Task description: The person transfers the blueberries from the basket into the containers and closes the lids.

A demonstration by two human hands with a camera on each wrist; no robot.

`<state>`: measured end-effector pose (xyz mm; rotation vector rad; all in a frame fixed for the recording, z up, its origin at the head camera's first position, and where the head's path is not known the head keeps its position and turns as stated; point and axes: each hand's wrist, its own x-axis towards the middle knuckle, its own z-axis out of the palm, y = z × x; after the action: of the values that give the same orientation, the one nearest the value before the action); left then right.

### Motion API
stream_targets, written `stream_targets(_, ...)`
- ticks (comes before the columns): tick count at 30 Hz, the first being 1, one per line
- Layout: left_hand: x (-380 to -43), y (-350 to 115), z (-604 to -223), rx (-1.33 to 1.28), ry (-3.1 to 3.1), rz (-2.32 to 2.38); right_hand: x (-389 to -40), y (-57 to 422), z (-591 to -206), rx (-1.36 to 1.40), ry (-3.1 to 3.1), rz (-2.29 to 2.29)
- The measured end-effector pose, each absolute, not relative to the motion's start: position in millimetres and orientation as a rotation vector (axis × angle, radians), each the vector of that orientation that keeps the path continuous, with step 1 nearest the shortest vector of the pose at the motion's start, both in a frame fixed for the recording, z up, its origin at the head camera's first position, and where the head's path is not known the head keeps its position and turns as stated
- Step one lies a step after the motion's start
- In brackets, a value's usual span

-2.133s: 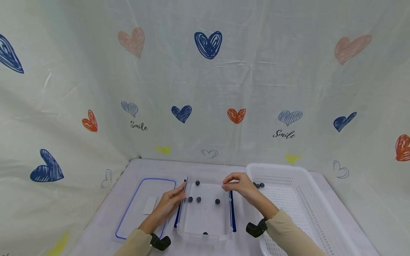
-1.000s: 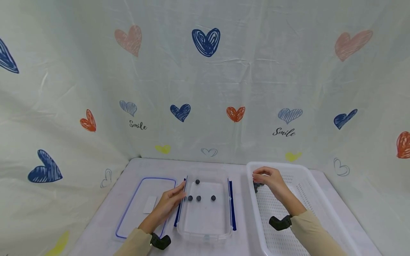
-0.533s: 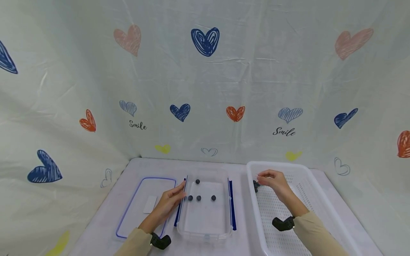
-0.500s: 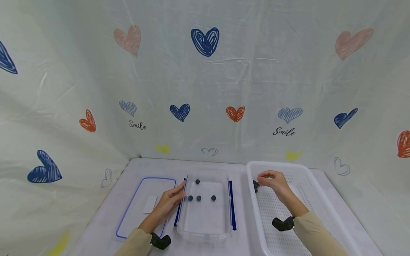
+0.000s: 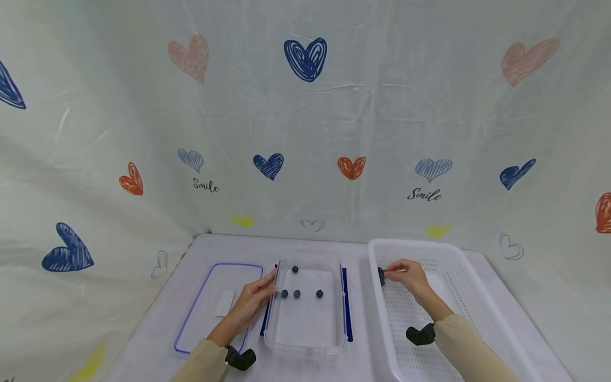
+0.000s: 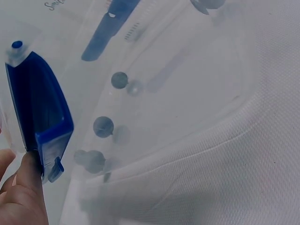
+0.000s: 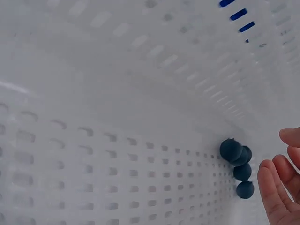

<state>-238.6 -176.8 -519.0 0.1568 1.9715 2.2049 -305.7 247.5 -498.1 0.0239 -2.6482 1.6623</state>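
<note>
Below "Smile" lettering, blueberries in basket, right hand beside them

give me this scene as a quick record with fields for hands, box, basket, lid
left hand: against the left side of the clear box
right hand: inside the white basket, beside the dark balls there
box: uncovered, four dark balls seen inside
basket: right of the box, at least four balls clustered
lid: blue-rimmed, lying left of the box
</note>
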Motion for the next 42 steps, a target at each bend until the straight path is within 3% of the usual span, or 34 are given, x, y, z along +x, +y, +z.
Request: stream_targets(42,-238,-177,-521,0.159,2.034,2.182,-306,240,-533,0.057,-2.711,1.432)
